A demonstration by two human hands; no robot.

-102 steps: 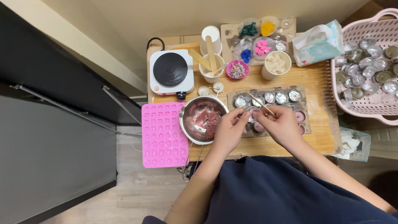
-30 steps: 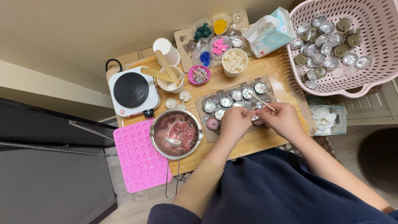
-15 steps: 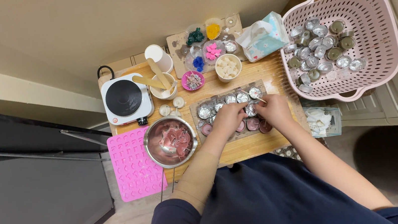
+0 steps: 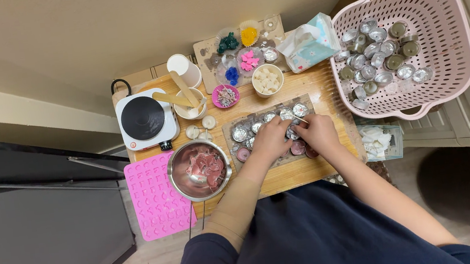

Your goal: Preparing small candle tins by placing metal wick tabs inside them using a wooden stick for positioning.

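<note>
Small wooden table (image 4: 306, 172): my left hand (image 4: 270, 139) and right hand (image 4: 319, 132) pinch a tealight cup (image 4: 292, 132) on the tray (image 4: 234, 123); best keep it level, wick centred.

Small silver foil cups (image 4: 265, 123) (some pink-filled) sit upright in rows on the tray (image 4: 228, 128).

Tray of foil cups (image 4: 258, 124) at tabletop (image 4: 288, 174) centre, metal bowl (image 4: 199, 170) at its 9 o'clock, hotplate (image 4: 145, 120) at 10, silicone mould (image 4: 156, 196) at 8, basket (image 4: 404, 48) at 2, tissue pack (image 4: 309, 42) at 1.
</note>
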